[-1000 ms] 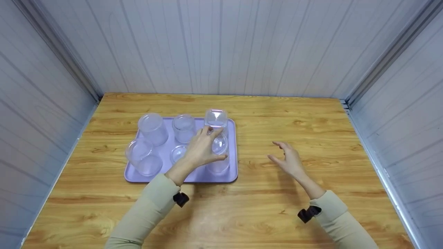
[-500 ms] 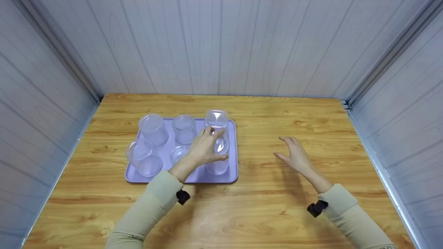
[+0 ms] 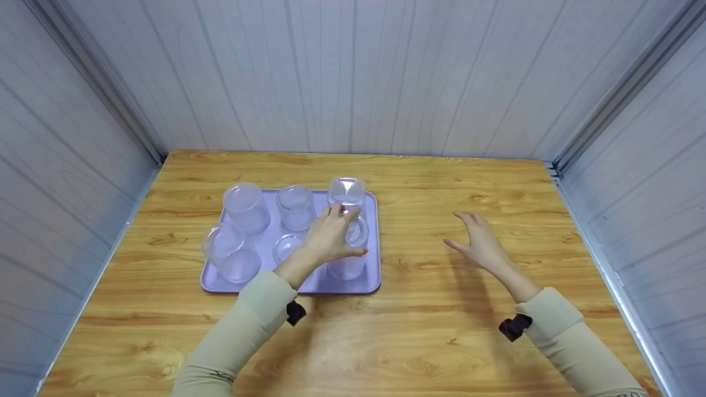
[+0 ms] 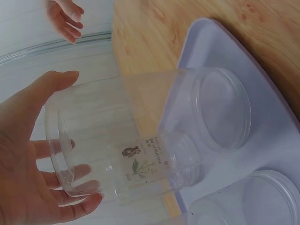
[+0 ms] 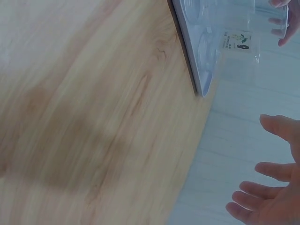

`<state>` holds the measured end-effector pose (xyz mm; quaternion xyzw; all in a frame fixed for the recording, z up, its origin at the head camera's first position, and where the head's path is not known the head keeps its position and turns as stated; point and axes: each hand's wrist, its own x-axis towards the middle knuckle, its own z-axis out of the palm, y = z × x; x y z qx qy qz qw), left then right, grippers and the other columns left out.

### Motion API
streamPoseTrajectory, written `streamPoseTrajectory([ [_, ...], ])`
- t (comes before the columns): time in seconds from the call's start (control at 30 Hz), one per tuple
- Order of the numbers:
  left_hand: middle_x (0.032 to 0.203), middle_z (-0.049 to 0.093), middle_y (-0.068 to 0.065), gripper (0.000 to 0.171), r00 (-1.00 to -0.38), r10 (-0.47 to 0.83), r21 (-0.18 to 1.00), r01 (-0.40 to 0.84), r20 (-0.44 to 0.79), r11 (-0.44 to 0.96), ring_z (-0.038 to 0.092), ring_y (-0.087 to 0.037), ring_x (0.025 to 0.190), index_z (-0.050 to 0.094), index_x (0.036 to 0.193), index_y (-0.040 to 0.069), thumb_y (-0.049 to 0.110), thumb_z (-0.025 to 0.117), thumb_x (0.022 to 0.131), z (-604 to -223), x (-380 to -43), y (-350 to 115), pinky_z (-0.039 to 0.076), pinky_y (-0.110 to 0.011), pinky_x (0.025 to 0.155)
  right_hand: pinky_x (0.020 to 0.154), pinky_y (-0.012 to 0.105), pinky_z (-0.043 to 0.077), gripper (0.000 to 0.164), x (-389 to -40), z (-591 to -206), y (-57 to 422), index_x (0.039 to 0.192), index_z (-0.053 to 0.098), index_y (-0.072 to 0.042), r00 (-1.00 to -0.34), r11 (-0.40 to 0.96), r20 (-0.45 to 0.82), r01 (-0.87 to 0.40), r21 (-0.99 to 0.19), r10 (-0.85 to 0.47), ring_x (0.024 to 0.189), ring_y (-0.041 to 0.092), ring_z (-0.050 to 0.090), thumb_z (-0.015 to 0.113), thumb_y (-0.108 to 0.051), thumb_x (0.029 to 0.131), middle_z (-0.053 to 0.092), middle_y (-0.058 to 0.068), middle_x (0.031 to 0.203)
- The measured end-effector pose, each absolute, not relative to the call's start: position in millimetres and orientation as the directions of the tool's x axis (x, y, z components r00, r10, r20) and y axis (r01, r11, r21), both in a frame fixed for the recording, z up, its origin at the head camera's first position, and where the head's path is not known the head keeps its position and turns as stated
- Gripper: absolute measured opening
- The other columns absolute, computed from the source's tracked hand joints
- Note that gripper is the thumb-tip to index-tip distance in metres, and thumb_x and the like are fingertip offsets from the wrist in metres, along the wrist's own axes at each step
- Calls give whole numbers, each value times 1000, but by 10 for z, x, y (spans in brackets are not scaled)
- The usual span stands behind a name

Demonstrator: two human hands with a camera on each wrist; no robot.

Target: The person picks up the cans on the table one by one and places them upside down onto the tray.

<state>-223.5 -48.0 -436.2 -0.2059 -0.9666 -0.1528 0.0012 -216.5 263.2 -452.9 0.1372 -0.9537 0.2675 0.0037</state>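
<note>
My left hand (image 3: 326, 237) grips a clear round jar (image 3: 357, 231) near its top, at the front right of a lilac tray (image 3: 372, 284). In the left wrist view, the thumb lies along one side of the jar (image 4: 103, 103) and the fingers curl round the other. Its base is over the tray; whether it touches is hard to tell. Just behind stands a clear square jar (image 3: 346, 190), its printed label visible in both wrist views. Off to the right, my right hand (image 3: 481, 242) hangs above the table, fingers spread from the thumb, holding nothing.
Several more clear jars share the tray: one at back left (image 3: 246, 207), one at back middle (image 3: 296, 207), one at front left (image 3: 231, 251) and a partly hidden one (image 3: 287, 247) beside my left hand. Pale panel walls (image 3: 353, 77) enclose the wooden table (image 3: 419, 342).
My right hand has drifted right and slightly away from me. My left hand has shifted slightly right, and the top of the gripped jar has shifted with it. The other jars stay put.
</note>
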Motion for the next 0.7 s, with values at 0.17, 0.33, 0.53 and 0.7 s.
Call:
streamPoseTrajectory([
  [0.17, 125, 40, -21, 99, -912, 405, 311, 406, 73, 859, 42, -34, 109, 34, 136, 12, 64, 67, 58, -4360, -2226, -487, 45, -45, 78, 94, 55, 28, 66, -2200, -4446, 2676, 132, 31, 8, -962, 835, 82, -268, -480, -261, 117, 45, 30, 63, -22, 82, 32, 31, 128],
  [0.33, 129, 39, -20, 94, -910, 396, 376, 412, 122, 830, 41, -35, 113, 34, 136, 10, 69, 56, 66, -4324, -2218, -519, 42, -48, 83, 92, 62, 22, 70, -2256, -4400, 2731, 135, 27, 5, -961, 864, 64, -269, -426, -268, 122, 47, 22, 63, -24, 82, 23, 31, 135],
  [0.53, 140, 26, -18, 71, -913, 381, 413, 406, 146, 815, 31, -38, 122, 33, 138, 13, 60, 37, 85, -4262, -2273, -606, 36, -53, 89, 92, 66, 15, 71, -2336, -4362, 2769, 135, 27, 3, -967, 882, 65, -251, -400, -246, 123, 47, 17, 64, -25, 82, 19, 29, 138],
  [0.7, 144, 19, -16, 66, -917, 351, 367, 398, 191, 841, 25, -37, 126, 29, 139, 11, 52, 36, 89, -4231, -2346, -738, 35, -54, 90, 95, 63, 10, 73, -2436, -4307, 2786, 136, 26, 3, -970, 892, 91, -242, -383, -224, 124, 47, 16, 64, -26, 82, 18, 29, 139],
])
